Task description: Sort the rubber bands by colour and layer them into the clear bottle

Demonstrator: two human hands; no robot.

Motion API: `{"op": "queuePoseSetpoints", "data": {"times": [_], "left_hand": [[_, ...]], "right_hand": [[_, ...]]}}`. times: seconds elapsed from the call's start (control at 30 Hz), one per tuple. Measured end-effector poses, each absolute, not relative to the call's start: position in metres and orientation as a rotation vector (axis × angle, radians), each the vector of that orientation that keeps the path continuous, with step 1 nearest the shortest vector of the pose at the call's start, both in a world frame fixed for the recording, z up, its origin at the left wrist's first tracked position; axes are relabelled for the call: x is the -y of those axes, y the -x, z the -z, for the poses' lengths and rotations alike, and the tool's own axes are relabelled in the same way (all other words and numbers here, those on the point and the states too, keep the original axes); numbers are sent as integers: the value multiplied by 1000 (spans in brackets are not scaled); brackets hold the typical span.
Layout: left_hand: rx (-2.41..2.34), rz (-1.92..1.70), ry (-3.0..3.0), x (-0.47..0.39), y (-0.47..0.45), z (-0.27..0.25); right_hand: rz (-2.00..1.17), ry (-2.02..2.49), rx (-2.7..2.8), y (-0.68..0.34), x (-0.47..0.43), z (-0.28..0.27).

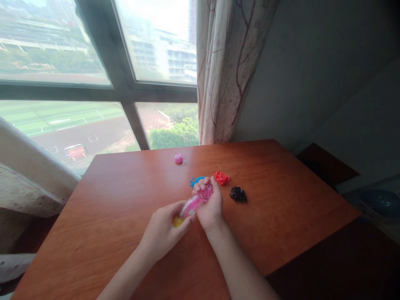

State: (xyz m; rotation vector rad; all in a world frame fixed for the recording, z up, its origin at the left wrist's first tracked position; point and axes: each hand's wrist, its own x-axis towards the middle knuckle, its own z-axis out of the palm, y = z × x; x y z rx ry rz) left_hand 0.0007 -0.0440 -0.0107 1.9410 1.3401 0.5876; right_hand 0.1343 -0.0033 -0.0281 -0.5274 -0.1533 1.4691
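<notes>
My left hand (165, 227) is closed around a clear plastic container (191, 205), which is tilted toward my right hand. Yellow pieces (178, 221) show at its lower end, with pink ones farther up. A bunch of thin pink rubber bands (206, 192) lies in the cupped palm of my right hand (214, 208), whose fingers curl around it at the container's mouth. Just beyond that hand is a blue pile of bands (196, 181), partly hidden by the fingers. A red pile (222, 178) and a black pile (238, 194) sit to its right.
A round pink object (179, 158), perhaps a lid, stands near the far edge of the brown wooden table (281, 200). Behind the table are a window (125, 89) and a patterned curtain (218, 75). A dark surface (337, 262) adjoins at the lower right.
</notes>
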Motion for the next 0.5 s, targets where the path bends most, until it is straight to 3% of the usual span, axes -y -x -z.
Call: {"op": "queuePoseSetpoints", "data": {"times": [0.5], "left_hand": [[-1297, -715, -1973, 44, 3, 11]], "right_hand": [[-1507, 504, 287, -134, 7, 27]]}}
